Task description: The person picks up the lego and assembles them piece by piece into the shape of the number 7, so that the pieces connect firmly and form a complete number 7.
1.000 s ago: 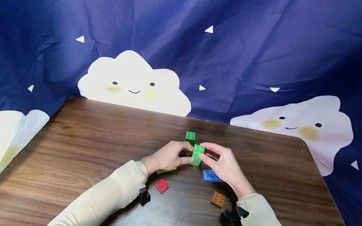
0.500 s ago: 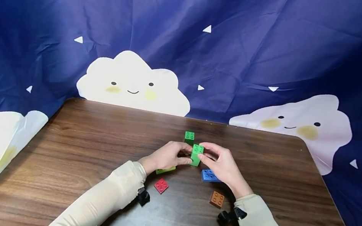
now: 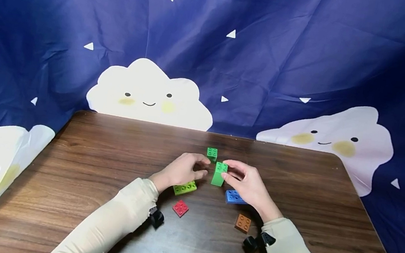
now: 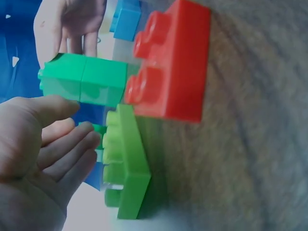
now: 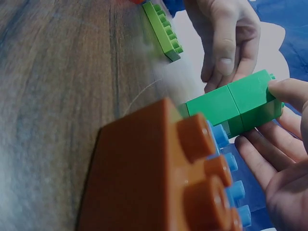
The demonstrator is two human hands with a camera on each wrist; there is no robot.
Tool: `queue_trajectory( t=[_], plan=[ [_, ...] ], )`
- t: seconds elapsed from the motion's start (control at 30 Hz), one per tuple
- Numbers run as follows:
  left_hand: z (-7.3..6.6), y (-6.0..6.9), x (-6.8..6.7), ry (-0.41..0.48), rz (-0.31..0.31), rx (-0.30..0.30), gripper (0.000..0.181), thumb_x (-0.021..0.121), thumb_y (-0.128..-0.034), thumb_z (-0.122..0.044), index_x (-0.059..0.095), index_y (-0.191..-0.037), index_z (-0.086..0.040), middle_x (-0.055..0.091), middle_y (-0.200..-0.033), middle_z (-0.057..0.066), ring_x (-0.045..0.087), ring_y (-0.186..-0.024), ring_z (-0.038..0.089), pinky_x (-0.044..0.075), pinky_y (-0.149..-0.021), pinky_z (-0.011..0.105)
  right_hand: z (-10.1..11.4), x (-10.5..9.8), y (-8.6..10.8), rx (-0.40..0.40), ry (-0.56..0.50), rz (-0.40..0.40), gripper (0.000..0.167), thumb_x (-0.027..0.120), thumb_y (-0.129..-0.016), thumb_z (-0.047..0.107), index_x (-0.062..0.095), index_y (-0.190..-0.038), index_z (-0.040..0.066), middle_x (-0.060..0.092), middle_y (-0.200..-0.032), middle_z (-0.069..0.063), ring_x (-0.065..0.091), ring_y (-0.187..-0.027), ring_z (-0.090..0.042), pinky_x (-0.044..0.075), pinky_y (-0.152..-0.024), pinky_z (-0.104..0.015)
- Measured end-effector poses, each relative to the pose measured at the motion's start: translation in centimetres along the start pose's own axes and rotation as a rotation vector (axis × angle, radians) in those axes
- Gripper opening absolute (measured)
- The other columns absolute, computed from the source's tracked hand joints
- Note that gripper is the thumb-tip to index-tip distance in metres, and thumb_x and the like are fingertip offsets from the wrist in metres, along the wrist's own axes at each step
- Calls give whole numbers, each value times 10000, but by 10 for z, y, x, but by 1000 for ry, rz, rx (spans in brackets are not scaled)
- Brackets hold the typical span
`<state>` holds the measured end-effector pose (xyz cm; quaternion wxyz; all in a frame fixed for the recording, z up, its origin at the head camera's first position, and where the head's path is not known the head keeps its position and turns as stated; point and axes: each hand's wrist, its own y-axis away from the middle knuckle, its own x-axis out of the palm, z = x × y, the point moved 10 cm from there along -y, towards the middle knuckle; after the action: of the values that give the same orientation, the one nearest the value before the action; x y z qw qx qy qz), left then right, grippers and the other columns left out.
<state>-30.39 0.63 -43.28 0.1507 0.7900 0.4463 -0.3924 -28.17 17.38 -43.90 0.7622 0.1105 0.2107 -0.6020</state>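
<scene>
Two green bricks stacked one on the other form a small tower (image 3: 218, 179) standing on the wooden table. My right hand (image 3: 251, 186) grips its upper brick between thumb and fingers, as the right wrist view confirms. Just left of the tower, my left hand (image 3: 182, 170) is apart from it with fingers loosely bent and nothing held. Below that hand lies a flat lime-green brick (image 3: 185, 189), partly covered by it in the head view. Another green brick (image 3: 212, 152) sits behind the tower. A blue brick (image 3: 234, 196) lies partly hidden under my right hand.
Nearer me are a flat red brick (image 3: 180, 208), by the left wrist, and an orange-brown brick (image 3: 243, 222), by the right wrist. A dark blue curtain (image 3: 250, 64) with clouds hangs behind the table's far edge (image 3: 164, 124).
My left hand has let go of the green tower and drawn back to the left, uncovering more of the lime-green brick. The right hand stays on the tower.
</scene>
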Motion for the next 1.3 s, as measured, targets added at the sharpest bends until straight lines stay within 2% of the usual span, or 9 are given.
queue_trajectory(
  t=[0.1, 0.23, 0.43, 0.8, 1.3],
  plan=[
    [3, 0, -9, 1, -51, -20, 316, 755, -1004, -135, 734, -1295, -15, 790, -1240, 112, 753, -1166, 251, 604, -1049, 413, 0, 0, 0, 5, 6, 1, 414, 763, -1013, 135, 682, -1397, 4, 725, -1365, -209, 726, -1232, -344, 611, -1051, -394],
    [6, -1, -18, 12, -104, -39, 302, 768, -995, -134, 741, -1272, -17, 796, -1195, 100, 762, -1100, 233, 621, -999, 402, 0, 0, 1, 1, 0, -2, 412, 759, -1014, 131, 681, -1396, -2, 725, -1364, -214, 725, -1231, -344, 610, -1053, -384],
    [11, -4, -24, 17, -143, -61, 313, 781, -984, -126, 731, -1275, -21, 806, -1154, 101, 778, -1059, 231, 633, -958, 404, 2, 0, 1, -18, -7, -5, 403, 755, -1014, 116, 682, -1389, -12, 728, -1353, -221, 726, -1227, -347, 608, -1048, -348],
    [26, -16, -25, 54, -143, -103, 389, 798, -973, -119, 687, -1324, 5, 791, -1195, 146, 762, -1120, 282, 621, -1000, 428, -1, 0, 0, -6, -15, -6, 418, 761, -1009, 116, 677, -1392, -28, 721, -1361, -234, 727, -1214, -337, 609, -1038, -325],
    [39, -37, -12, 57, -56, -170, 482, 812, -967, -158, 650, -1384, 22, 747, -1282, 170, 708, -1215, 304, 576, -1091, 426, -5, 0, 0, 11, -33, 2, 439, 766, -1010, 134, 668, -1409, -20, 714, -1379, -229, 728, -1218, -330, 607, -1012, -267]
  ],
)
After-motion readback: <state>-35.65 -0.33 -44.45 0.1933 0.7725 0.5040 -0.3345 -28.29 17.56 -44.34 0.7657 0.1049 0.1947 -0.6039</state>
